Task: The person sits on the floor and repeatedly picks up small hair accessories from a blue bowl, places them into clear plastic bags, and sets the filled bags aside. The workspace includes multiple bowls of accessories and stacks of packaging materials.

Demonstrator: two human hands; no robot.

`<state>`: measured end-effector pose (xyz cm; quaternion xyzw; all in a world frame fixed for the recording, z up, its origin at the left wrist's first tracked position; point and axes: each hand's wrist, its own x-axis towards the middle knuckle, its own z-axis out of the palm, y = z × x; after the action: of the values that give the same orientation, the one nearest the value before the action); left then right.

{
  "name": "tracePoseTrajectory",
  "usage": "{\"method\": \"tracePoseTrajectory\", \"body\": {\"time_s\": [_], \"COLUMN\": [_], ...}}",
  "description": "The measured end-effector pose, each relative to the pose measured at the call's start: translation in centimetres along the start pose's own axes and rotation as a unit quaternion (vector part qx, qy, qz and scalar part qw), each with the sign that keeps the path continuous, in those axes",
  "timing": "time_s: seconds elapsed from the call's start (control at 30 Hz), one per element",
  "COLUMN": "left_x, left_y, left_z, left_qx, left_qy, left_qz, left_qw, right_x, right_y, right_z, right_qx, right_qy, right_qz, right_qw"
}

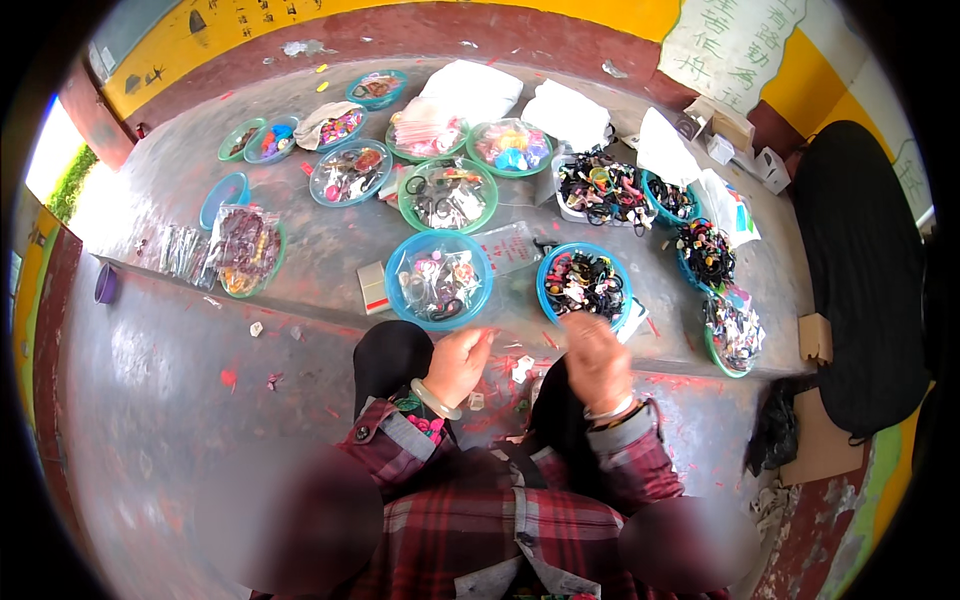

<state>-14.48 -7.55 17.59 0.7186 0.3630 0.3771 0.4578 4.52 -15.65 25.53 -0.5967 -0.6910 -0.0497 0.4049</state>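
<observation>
My left hand (458, 368), with a pale bangle on its wrist, is closed, thumb and fingers pressed together. It hovers over my lap, just in front of a blue basin (402, 312) of small packaged trinkets. Level with it, on the right, my right hand (597, 365) is also closed and slightly blurred. This hand is nearest to a second blue basin (547, 312), heaped with black and colourful hair ties (583, 285). Whatever either hand holds is too small or hidden to make out. A gap separates the two hands.
Several more basins stand on the grey ledge, including a green one (490, 212) and a white tub (570, 213) of hair ties. White bags (565, 112) lie behind them. A small box (374, 288) sits left of the near basin. Paper scraps (522, 369) litter the floor.
</observation>
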Motion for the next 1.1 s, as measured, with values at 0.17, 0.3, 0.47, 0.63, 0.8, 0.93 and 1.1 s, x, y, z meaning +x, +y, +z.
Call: {"method": "tracePoseTrajectory", "body": {"time_s": [0.17,0.3,0.47,0.63,0.8,0.93,1.1], "left_x": [0.0,0.1,0.2,0.1,0.3,0.3,0.2], "left_y": [2.0,1.5,1.2,-0.1,-0.4,-0.2,-0.7], "left_z": [0.1,0.4,1.0,1.6,1.9,1.8,1.8], "left_qx": [-0.048,-0.071,-0.096,-0.078,-0.069,-0.061,-0.040], "left_qy": [-0.060,-0.084,-0.108,-0.122,-0.127,-0.126,-0.131], "left_qz": [-0.083,-0.085,-0.144,-0.151,-0.162,-0.164,-0.160], "left_qw": [0.994,0.990,0.979,0.978,0.976,0.977,0.978], "right_x": [-2.0,-6.1,-8.8,-6.8,-6.7,-6.5,-6.5], "right_y": [11.2,18.7,22.4,21.4,22.5,22.3,23.1], "right_z": [-2.7,-1.6,1.8,5.4,7.7,8.3,7.1], "right_qx": [-0.034,-0.116,-0.144,-0.164,-0.225,-0.251,-0.179], "right_qy": [0.105,0.042,-0.080,-0.220,-0.281,-0.270,-0.180], "right_qz": [0.258,0.305,0.316,0.276,0.242,0.246,0.248], "right_qw": [0.960,0.944,0.934,0.921,0.901,0.896,0.935]}}
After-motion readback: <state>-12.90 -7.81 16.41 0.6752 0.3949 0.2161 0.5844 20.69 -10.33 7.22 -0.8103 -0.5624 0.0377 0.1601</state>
